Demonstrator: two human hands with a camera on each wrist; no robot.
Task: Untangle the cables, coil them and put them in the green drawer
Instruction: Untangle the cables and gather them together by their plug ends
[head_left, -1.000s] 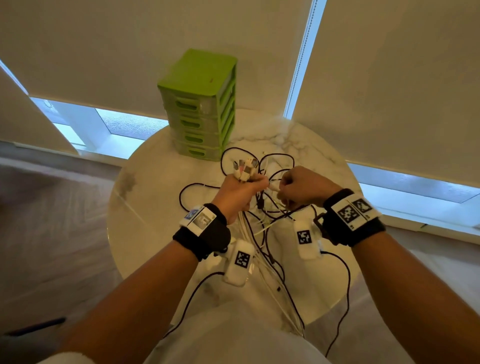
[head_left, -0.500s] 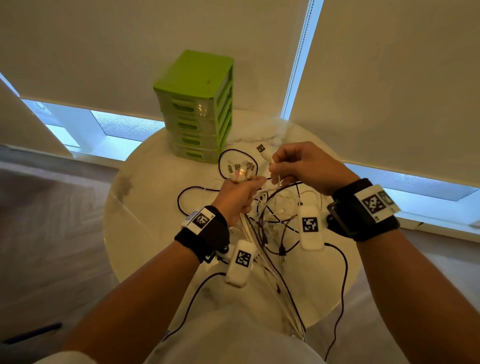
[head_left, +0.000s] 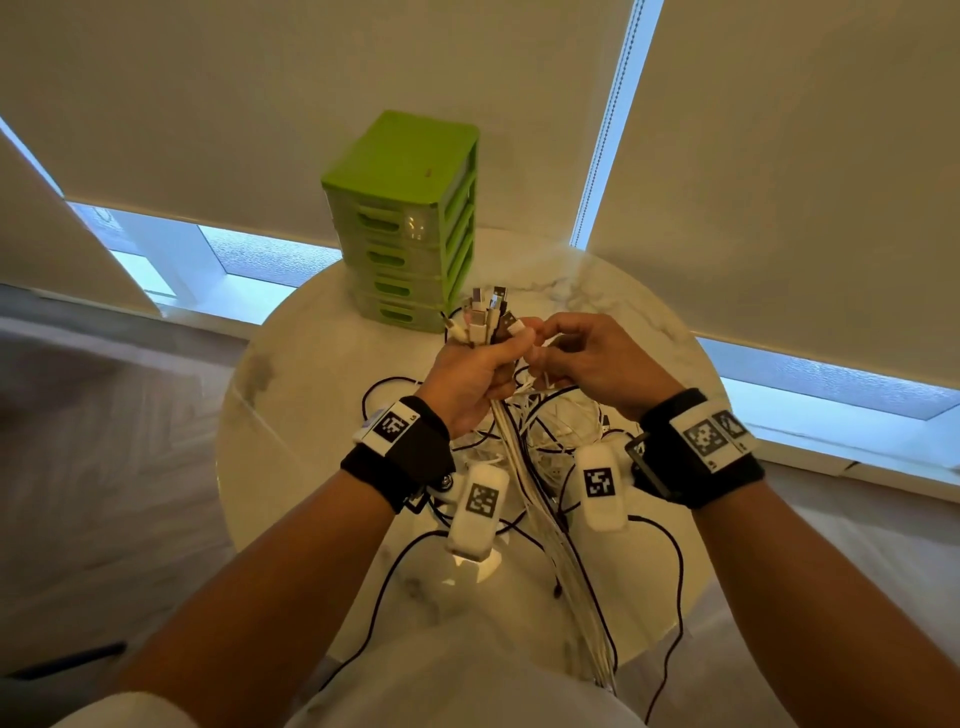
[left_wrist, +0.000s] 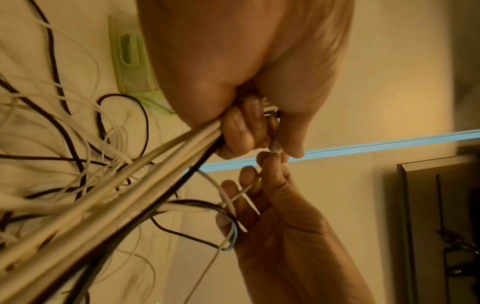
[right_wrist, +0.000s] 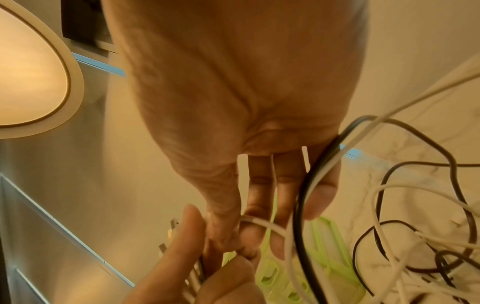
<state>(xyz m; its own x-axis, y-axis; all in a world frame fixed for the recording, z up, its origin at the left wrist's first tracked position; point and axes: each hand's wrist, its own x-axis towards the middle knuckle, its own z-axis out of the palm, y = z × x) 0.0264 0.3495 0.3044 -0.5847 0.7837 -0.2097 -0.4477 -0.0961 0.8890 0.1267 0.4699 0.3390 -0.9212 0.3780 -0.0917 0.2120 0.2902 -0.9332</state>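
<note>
Cables (head_left: 524, 447): tangled pile at tabletop (head_left: 311, 415) centre | my left hand (head_left: 467, 379) grips a bundle, plugs up | my right hand (head_left: 592, 364) just beside it, pinches one white cable end (left_wrist: 275, 147) | green drawer unit (head_left: 405, 223) at far edge, drawers closed.

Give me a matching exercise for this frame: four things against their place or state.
Things:
1. left hand
2. right hand
3. green drawer unit
4. cable tangle

States:
A. stands at the far edge of the table
B. lies loose on the marble top
C. grips a bundle of cable ends, plugs upward
D. pinches one white cable

Pairs: 1-C, 2-D, 3-A, 4-B
</note>
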